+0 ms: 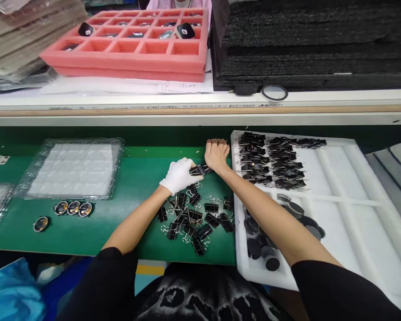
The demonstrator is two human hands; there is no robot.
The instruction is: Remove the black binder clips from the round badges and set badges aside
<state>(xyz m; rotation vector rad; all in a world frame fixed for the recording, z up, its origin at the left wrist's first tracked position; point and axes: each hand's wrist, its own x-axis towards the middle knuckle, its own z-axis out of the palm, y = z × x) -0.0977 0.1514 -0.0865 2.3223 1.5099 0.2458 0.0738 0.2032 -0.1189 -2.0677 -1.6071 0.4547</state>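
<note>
One or more black clips sat gripped in the left hand beside the bare right hand, its hold hidden, beyond the loose pile on the worktop; a slip could mean pinching.

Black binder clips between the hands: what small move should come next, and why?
Perhaps shift the black binder clips right, toward the white tray: the gloved left hand has its fingers on them, the bare right hand is close against them, and similar clips lie in rows there.
</note>
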